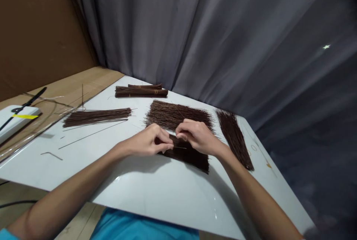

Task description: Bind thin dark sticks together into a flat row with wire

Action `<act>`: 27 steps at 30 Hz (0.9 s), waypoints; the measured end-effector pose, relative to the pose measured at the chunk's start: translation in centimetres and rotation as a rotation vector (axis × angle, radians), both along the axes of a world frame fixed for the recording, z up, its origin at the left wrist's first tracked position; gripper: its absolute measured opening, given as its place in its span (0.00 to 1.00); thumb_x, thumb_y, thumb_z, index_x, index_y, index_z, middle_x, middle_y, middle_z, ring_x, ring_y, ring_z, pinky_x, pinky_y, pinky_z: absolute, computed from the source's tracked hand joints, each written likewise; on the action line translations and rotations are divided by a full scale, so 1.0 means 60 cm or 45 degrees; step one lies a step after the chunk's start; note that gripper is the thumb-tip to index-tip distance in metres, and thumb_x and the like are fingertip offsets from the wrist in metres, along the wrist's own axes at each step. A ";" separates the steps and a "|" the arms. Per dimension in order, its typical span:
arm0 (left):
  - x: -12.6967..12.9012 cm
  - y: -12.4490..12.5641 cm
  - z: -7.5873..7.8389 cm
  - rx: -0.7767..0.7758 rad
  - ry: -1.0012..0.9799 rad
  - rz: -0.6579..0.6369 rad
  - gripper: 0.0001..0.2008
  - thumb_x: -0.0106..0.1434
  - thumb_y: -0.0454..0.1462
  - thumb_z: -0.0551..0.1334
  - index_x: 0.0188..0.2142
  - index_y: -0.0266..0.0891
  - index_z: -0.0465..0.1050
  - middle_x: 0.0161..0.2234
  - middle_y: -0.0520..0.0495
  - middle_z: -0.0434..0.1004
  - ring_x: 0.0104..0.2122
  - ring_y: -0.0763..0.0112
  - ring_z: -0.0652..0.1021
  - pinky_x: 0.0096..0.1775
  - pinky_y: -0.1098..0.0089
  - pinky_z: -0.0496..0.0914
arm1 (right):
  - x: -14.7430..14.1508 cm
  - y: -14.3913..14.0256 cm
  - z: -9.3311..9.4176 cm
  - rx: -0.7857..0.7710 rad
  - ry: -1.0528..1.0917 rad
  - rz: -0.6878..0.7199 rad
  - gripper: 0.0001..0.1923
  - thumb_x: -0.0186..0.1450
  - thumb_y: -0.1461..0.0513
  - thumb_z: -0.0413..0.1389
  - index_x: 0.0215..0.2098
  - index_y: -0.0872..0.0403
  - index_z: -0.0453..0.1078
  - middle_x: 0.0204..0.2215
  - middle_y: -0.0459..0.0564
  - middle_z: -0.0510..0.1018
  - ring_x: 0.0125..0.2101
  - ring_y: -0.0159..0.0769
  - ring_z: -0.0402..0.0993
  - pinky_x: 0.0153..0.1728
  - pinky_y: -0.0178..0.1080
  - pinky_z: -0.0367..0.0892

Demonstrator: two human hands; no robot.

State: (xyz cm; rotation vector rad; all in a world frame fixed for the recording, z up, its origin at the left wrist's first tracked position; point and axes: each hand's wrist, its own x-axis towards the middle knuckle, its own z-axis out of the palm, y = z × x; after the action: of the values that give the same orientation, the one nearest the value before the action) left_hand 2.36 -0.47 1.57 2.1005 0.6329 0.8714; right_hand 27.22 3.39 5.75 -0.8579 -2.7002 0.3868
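Note:
My left hand (150,141) is closed in a pinch on a thin stick (180,147), whose pale, shiny end sticks out to the right of the fingertips. My right hand (199,136) is closed too, thumb against fingers, just above and right of the left fingertips. What it holds, if anything, I cannot make out. Under both hands lies a dark brown bundle of thin sticks (192,159), partly hidden by them. Behind it spreads a wider, looser pile of brown sticks (178,115).
At the right lies another dark stick bundle (235,139), near rubber bands (253,147). A loose bundle (97,117) is at the left, and tied bundles (142,92) are at the back. A white box (16,121) stands far left. A grey curtain (223,39) borders the table (156,191).

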 end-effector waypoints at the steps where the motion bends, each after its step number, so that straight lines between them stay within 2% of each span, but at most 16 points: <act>1: -0.002 -0.001 0.003 -0.045 -0.025 -0.040 0.14 0.71 0.35 0.64 0.28 0.35 0.80 0.26 0.46 0.78 0.27 0.71 0.75 0.31 0.71 0.66 | 0.000 0.004 -0.004 -0.085 0.057 0.026 0.07 0.75 0.66 0.58 0.40 0.53 0.77 0.35 0.47 0.79 0.34 0.33 0.73 0.35 0.35 0.61; 3: -0.008 0.000 0.008 -0.141 -0.082 -0.083 0.15 0.72 0.38 0.65 0.30 0.33 0.82 0.28 0.44 0.79 0.29 0.70 0.76 0.31 0.71 0.66 | -0.001 0.002 -0.016 -0.211 0.196 0.068 0.07 0.76 0.64 0.57 0.41 0.53 0.77 0.33 0.47 0.80 0.32 0.33 0.74 0.36 0.35 0.64; 5: -0.013 0.002 0.008 -0.196 -0.182 0.003 0.16 0.72 0.41 0.66 0.32 0.33 0.84 0.29 0.43 0.80 0.28 0.70 0.75 0.30 0.72 0.66 | -0.003 -0.009 -0.026 -0.224 0.311 0.082 0.08 0.77 0.64 0.56 0.41 0.54 0.77 0.33 0.47 0.80 0.32 0.33 0.75 0.37 0.35 0.66; 8: -0.014 0.007 0.003 -0.234 -0.281 0.166 0.16 0.72 0.43 0.67 0.35 0.33 0.87 0.29 0.43 0.80 0.27 0.72 0.74 0.29 0.72 0.64 | -0.001 -0.031 -0.030 0.017 0.270 0.057 0.09 0.77 0.63 0.55 0.42 0.55 0.78 0.33 0.50 0.82 0.32 0.35 0.75 0.35 0.36 0.65; 11: -0.006 0.008 -0.002 -0.268 -0.290 0.197 0.17 0.72 0.44 0.68 0.35 0.32 0.87 0.29 0.44 0.80 0.28 0.72 0.73 0.30 0.72 0.64 | 0.006 -0.045 -0.024 0.180 0.108 0.018 0.10 0.78 0.63 0.55 0.43 0.55 0.78 0.33 0.51 0.82 0.31 0.36 0.76 0.33 0.36 0.63; 13: 0.000 0.007 -0.002 -0.312 -0.291 0.165 0.18 0.72 0.45 0.67 0.34 0.32 0.86 0.29 0.44 0.79 0.27 0.73 0.72 0.29 0.72 0.63 | 0.011 -0.047 -0.020 0.101 0.103 -0.010 0.09 0.77 0.62 0.56 0.43 0.54 0.78 0.35 0.51 0.83 0.32 0.36 0.77 0.34 0.36 0.64; 16: 0.007 0.003 -0.003 -0.438 -0.335 0.100 0.19 0.71 0.46 0.68 0.32 0.31 0.84 0.25 0.47 0.75 0.24 0.77 0.65 0.25 0.73 0.57 | 0.012 -0.046 -0.017 -0.119 0.198 -0.052 0.08 0.77 0.62 0.57 0.42 0.52 0.78 0.36 0.49 0.84 0.33 0.35 0.77 0.36 0.36 0.66; 19: 0.008 0.001 -0.004 -0.642 -0.425 0.033 0.19 0.69 0.47 0.70 0.31 0.31 0.82 0.21 0.51 0.67 0.20 0.80 0.58 0.23 0.73 0.50 | 0.007 -0.046 -0.018 -0.334 0.344 -0.108 0.08 0.76 0.61 0.58 0.39 0.52 0.78 0.31 0.47 0.82 0.30 0.34 0.75 0.35 0.36 0.66; 21: 0.007 0.000 -0.004 -0.730 -0.475 0.025 0.19 0.68 0.47 0.71 0.32 0.31 0.83 0.21 0.51 0.67 0.20 0.80 0.56 0.22 0.73 0.49 | 0.000 -0.050 -0.022 -0.454 0.462 -0.156 0.09 0.76 0.59 0.59 0.38 0.52 0.78 0.28 0.45 0.79 0.28 0.33 0.73 0.33 0.36 0.66; 24: 0.007 0.000 -0.001 -0.732 -0.530 0.080 0.17 0.68 0.46 0.71 0.33 0.31 0.84 0.23 0.49 0.71 0.20 0.81 0.58 0.21 0.74 0.49 | -0.012 -0.063 -0.035 -0.548 0.675 -0.245 0.10 0.74 0.57 0.62 0.37 0.53 0.79 0.26 0.45 0.78 0.26 0.33 0.73 0.31 0.36 0.67; 27: 0.008 0.000 0.003 -0.672 -0.584 0.159 0.16 0.68 0.44 0.71 0.32 0.31 0.84 0.24 0.48 0.73 0.20 0.81 0.59 0.21 0.74 0.50 | -0.025 -0.085 -0.049 -0.531 0.861 -0.377 0.10 0.73 0.56 0.63 0.38 0.53 0.80 0.27 0.46 0.80 0.27 0.34 0.75 0.31 0.36 0.69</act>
State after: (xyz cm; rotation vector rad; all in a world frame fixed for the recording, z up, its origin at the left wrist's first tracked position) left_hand 2.86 -0.50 1.76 1.3450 0.6606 1.0741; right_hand 25.69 -1.70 2.80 -0.9886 -1.8674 0.9858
